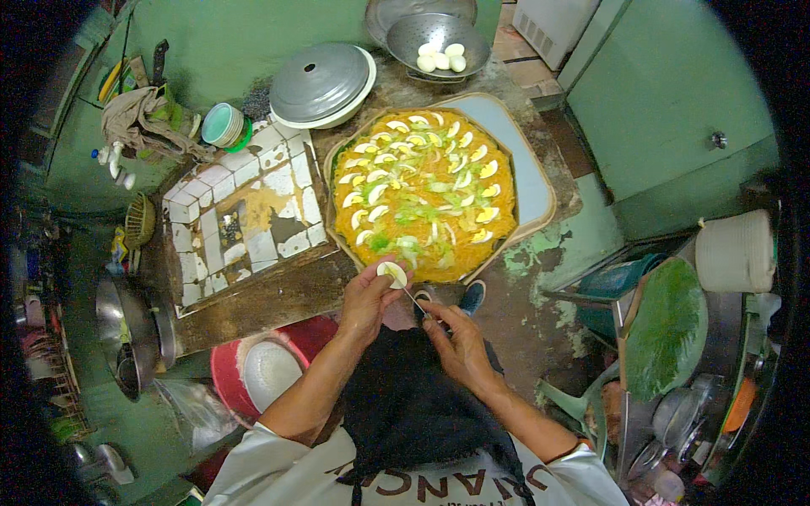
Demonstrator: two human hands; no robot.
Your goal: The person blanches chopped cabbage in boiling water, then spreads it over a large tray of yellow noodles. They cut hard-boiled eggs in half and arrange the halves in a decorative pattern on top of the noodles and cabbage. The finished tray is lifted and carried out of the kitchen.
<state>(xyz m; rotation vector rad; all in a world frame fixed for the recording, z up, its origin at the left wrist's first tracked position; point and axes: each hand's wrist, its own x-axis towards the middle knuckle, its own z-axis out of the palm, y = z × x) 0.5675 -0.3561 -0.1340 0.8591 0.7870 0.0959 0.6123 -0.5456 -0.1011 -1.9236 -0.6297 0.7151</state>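
A piece of boiled egg (391, 274), its cut face showing pale yolk, is pinched in the fingers of my left hand (364, 302). My right hand (460, 344) is closed round a thin knife (413, 298), whose blade reaches up to the egg. Both hands are just in front of a large round tray of orange noodles (472, 260). Egg slices (378, 211) lie over much of the noodles, mostly toward the outside, with chopped pale green vegetable (422, 181) scattered among them.
Behind the tray, a perforated metal bowl (405, 46) holds several whole peeled eggs (440, 59). A lidded pot (316, 84) stands beside it. Left is a broken white-tiled counter (194, 219). A red basin (229, 371) sits below; a big green leaf (666, 329) is at right.
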